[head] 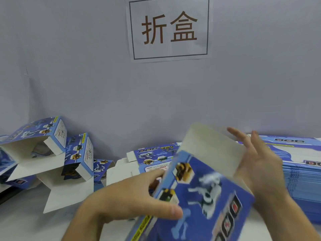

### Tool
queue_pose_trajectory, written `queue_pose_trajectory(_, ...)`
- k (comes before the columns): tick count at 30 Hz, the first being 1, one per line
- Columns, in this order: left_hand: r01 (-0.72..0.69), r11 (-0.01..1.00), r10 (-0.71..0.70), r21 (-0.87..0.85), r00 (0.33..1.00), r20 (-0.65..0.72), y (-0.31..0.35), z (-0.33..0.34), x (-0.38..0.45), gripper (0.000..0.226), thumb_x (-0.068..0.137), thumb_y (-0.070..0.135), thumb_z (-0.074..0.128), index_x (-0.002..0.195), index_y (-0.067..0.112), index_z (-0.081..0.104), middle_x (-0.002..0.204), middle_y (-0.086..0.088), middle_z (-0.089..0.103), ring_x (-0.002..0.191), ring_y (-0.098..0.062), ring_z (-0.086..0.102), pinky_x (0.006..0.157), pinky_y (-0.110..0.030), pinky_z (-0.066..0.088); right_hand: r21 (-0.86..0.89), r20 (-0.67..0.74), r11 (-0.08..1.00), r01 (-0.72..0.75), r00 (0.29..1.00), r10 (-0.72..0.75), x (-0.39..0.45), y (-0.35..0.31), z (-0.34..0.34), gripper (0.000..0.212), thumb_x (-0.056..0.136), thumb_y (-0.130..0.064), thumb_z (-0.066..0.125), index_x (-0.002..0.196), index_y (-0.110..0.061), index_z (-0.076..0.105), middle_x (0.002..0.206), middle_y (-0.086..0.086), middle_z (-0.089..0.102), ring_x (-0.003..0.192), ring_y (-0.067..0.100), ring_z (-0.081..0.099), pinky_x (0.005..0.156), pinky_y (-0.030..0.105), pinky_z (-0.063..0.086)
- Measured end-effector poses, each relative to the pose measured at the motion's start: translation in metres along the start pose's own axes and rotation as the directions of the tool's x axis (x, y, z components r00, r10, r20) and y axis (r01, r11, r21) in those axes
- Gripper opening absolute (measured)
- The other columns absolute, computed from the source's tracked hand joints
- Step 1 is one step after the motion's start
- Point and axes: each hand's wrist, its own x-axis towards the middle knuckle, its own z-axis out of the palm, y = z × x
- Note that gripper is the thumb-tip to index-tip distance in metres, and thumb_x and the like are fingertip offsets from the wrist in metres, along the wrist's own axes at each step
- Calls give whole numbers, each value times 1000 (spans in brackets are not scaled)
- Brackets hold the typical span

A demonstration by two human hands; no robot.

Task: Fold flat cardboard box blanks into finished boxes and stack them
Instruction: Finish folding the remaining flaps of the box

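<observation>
While the head view blurs the nearest surfaces, the blue printed box [205, 193] is plainly held above the bench [26, 221], in front of the wall sign [169, 28] and below it. The left hand [125, 200] grips the box's left edge, thumb curled over the printed face and fingers behind the side panel. The right hand [258, 164] lies with straight fingers along the box's right side, pressing by the raised white flap [213, 146]; it curls round nothing.

The box looks like thin, light carton: glossy printed outside, matt white inside, stiff along its creases yet easily dented on the broad panels. I judge it best held at the folded edges and corners, not mid-panel, with the flap pushed near its score line.

Left of the box, folded boxes [52, 150] lie tumbled with open white flaps. Behind the box a flat blank [151, 157] lies on the bench, and right of the box stands a tall stack of blanks [302, 181], its edges thin and layered.
</observation>
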Motion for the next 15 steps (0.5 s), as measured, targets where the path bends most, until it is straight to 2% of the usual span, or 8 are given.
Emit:
queue_pose_trajectory(2,-111,992,108,-59,992,-62,3,-3,1,47,59,59,78,103,53,64,89,23,70,81,5,65,78,-15,48,-64,-106,998,-6,994,-1,4,0,-10,41,101,-46,41,118,-22,69,82,6,68,70,18,68,58,28,49)
queue_pose_trajectory(3,-234,963,199,-132,951,-238,4,-8,3,44,56,56,81,96,48,67,80,22,69,72,6,62,71,-12,47,-81,-139,997,-12,990,0,5,1,-14,38,101,-45,41,113,-25,71,89,5,70,82,19,70,70,32,47)
queue_pose_trajectory(5,-487,833,144,-261,648,-748,-14,-24,4,57,59,54,87,107,30,68,85,15,67,69,9,59,64,-10,48,-115,-183,993,-16,983,-5,8,4,-19,32,99,-44,45,107,-29,72,108,6,72,105,25,69,88,41,40)
queue_pose_trajectory(7,-544,823,20,-163,314,-949,-31,-39,-4,24,95,37,66,113,22,59,92,17,51,72,24,52,66,1,42,-147,-186,989,-11,982,-16,11,8,-20,29,98,-42,47,105,-32,73,113,6,72,111,27,67,91,43,40)
queue_pose_trajectory(9,-400,895,-41,-197,365,-930,-37,-42,2,8,102,41,51,97,34,51,96,23,43,82,29,49,82,3,37,-222,-160,975,-19,987,-17,13,14,-18,29,100,-41,45,108,-33,73,113,3,73,110,25,67,86,41,41)
queue_pose_trajectory(11,-231,951,-55,-207,531,-846,-44,-35,5,41,81,61,71,109,33,58,113,15,59,104,4,57,103,-25,42,-352,-141,935,-42,990,-9,14,24,-14,27,100,-38,47,112,-32,71,114,2,73,109,23,67,84,41,43)
queue_pose_trajectory(13,66,997,-13,40,658,-753,-48,-22,17,72,76,62,71,138,29,51,142,7,53,129,-13,50,110,-38,40,-486,-122,872,-54,993,-6,15,32,-10,22,98,-28,53,106,-32,73,108,1,74,101,21,69,80,39,44)
queue_pose_trajectory(15,297,909,-48,293,772,-634,-53,-5,32,77,84,63,62,150,33,39,157,11,36,142,-14,36,115,-39,36,-613,-100,786,-80,995,23,16,38,-8,21,98,-20,56,98,-30,75,97,0,75,88,19,70,73,35,46)
